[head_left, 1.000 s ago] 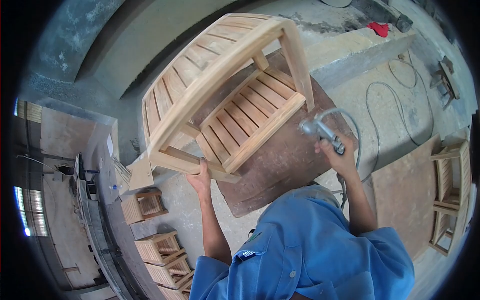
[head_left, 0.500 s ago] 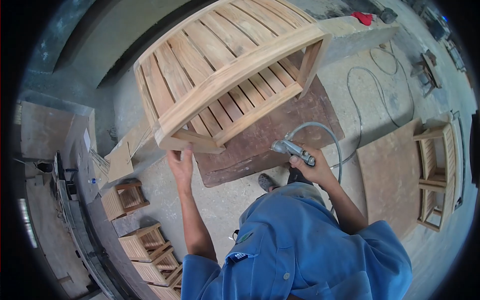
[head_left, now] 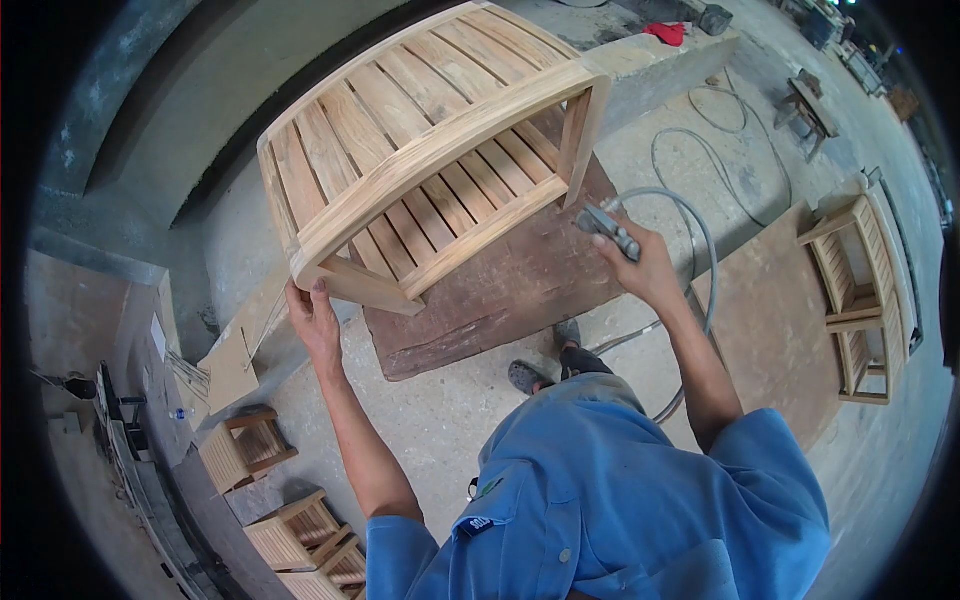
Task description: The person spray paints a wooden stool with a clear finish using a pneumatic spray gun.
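A slatted wooden side table [head_left: 400,165] with a rounded edge and a lower slatted shelf stands tilted over a worn brown board [head_left: 480,300]. At its near left corner, my left hand [head_left: 317,320] grips the frame, thumb on the near side and some fingers hidden behind the wood. My right hand [head_left: 640,265] is wrapped round a small metal air tool [head_left: 607,230], which hangs above the board's right end, apart from the table. A grey hose [head_left: 690,215] loops from the tool down past my right forearm.
Small slatted wooden pieces [head_left: 247,452] stand on the floor at left. More slatted furniture [head_left: 855,290] is at right beside a large flat panel [head_left: 765,320]. Coiled hose [head_left: 700,150] lies on the concrete. A red cloth [head_left: 664,35] rests on a low ledge at the back.
My right hand has moved up and away from me with the air tool. My feet have shifted, and the view has turned slightly. My left hand keeps hold of the table's corner.
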`<move>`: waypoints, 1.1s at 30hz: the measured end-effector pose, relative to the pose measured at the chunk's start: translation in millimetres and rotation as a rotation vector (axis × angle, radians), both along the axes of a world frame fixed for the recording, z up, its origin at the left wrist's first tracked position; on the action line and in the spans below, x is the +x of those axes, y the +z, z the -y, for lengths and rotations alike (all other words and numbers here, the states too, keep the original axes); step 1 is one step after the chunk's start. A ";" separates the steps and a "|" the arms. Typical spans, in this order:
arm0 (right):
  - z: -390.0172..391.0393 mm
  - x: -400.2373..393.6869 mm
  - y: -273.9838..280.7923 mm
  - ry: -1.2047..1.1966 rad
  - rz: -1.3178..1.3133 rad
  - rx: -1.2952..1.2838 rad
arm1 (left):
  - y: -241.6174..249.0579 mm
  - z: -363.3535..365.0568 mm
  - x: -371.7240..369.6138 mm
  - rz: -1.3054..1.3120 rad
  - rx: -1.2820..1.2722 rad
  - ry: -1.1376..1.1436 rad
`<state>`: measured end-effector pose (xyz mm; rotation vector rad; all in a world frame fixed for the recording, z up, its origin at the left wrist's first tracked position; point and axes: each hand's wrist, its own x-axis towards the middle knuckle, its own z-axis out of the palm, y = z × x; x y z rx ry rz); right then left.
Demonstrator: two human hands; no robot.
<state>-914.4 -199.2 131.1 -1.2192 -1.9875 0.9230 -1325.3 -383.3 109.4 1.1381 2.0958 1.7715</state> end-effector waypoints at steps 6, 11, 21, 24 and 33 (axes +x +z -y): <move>-15.9 -30.9 22.6 -0.077 -0.023 0.141 | -2.9 1.2 -17.0 -0.022 0.001 -0.035; -6.0 -20.5 5.0 -0.067 0.094 0.175 | 2.2 -5.5 -25.2 -0.045 -0.022 -0.022; 62.5 -36.5 20.9 0.354 -0.283 -0.037 | -8.2 -11.0 -63.4 0.144 -0.209 -0.031; 78.6 -73.6 22.2 0.427 -0.528 0.159 | -8.6 -2.6 -31.1 0.424 -0.067 0.287; 77.3 -87.8 -38.7 0.422 -0.092 -0.038 | -190.7 83.3 72.0 0.947 -0.418 0.314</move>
